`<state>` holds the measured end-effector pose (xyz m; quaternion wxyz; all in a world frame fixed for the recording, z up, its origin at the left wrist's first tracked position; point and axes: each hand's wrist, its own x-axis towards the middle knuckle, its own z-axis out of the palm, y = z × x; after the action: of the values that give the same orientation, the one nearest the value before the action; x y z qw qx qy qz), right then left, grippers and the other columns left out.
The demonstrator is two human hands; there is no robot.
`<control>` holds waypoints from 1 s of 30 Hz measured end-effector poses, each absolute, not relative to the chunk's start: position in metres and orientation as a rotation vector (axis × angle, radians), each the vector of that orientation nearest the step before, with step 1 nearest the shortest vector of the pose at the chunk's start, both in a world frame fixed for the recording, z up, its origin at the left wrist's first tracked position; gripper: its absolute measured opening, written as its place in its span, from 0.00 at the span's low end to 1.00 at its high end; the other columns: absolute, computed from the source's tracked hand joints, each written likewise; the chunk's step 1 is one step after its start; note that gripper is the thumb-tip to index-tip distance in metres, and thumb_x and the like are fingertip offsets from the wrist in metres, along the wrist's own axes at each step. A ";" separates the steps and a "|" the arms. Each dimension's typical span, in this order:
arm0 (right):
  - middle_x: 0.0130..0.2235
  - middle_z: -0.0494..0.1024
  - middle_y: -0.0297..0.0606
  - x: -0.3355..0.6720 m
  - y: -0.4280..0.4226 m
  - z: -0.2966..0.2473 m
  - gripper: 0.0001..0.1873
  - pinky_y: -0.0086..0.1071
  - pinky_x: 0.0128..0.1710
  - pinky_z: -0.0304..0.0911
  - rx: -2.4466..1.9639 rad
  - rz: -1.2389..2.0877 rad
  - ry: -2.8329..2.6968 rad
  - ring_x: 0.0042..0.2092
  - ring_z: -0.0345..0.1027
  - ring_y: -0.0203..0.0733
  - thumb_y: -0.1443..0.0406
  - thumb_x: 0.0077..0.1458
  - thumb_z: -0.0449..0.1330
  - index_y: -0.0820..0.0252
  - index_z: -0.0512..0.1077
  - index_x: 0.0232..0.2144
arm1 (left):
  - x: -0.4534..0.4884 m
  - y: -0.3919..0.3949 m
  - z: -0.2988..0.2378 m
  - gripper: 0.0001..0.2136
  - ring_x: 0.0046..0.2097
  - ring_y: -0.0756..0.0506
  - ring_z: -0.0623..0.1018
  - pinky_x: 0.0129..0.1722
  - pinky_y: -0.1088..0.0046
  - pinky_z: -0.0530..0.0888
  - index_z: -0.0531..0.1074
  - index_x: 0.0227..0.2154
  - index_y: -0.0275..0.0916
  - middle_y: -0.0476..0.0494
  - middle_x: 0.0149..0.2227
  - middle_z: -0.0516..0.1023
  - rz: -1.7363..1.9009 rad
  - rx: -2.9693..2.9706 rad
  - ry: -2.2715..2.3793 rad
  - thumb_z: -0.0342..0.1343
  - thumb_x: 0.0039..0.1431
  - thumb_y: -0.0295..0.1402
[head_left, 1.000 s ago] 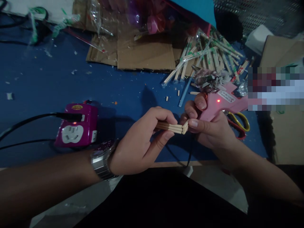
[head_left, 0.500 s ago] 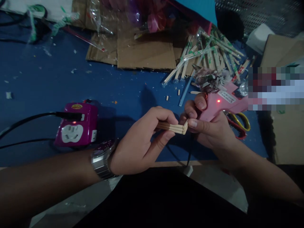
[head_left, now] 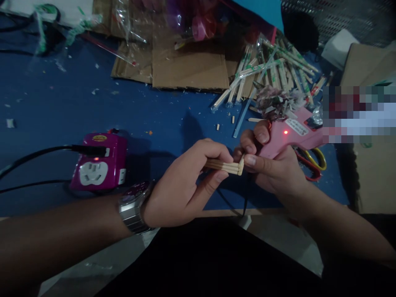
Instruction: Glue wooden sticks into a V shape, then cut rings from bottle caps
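Note:
My left hand [head_left: 182, 185], with a steel watch at the wrist, is closed round a small bundle of wooden sticks [head_left: 227, 166] held flat over the blue table's [head_left: 77, 111] front edge. My right hand [head_left: 272, 165] grips a pink glue gun [head_left: 291, 134] whose red light is on. Its thumb and forefinger also pinch a short stick piece against the end of the bundle. The gun's nozzle is hidden behind my fingers.
A purple power socket [head_left: 97, 167] with black cables sits at the left. Wrapped chopsticks [head_left: 272, 70] and shredded wrappers lie at the back right, cardboard sheets [head_left: 188, 66] behind. Scissors with yellow and red handles [head_left: 312, 163] lie under the gun. Brown boxes [head_left: 371, 173] stand at the right.

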<state>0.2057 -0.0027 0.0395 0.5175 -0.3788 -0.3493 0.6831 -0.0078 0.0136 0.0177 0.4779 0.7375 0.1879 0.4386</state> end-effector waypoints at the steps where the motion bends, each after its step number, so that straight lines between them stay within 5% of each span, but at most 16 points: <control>1: 0.33 0.70 0.26 0.205 -0.003 0.040 0.24 0.31 0.33 0.74 -0.915 1.632 -0.845 0.38 0.76 0.36 0.72 0.49 0.78 0.52 0.65 0.33 | -0.008 0.014 0.018 0.12 0.48 0.51 0.76 0.49 0.78 0.76 0.67 0.53 0.36 0.43 0.48 0.73 1.072 1.801 0.458 0.56 0.71 0.23; 30: 0.33 0.70 0.26 0.203 -0.005 0.037 0.26 0.33 0.37 0.75 -0.947 1.538 -0.902 0.39 0.76 0.37 0.72 0.48 0.78 0.51 0.64 0.34 | -0.007 0.011 0.016 0.11 0.43 0.48 0.77 0.46 0.69 0.79 0.65 0.53 0.40 0.41 0.48 0.75 1.062 1.801 0.532 0.56 0.72 0.27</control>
<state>0.2027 -0.0046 0.0365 0.5325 -0.3970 -0.3783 0.6448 -0.0071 0.0111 0.0165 0.4725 0.7356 0.2174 0.4340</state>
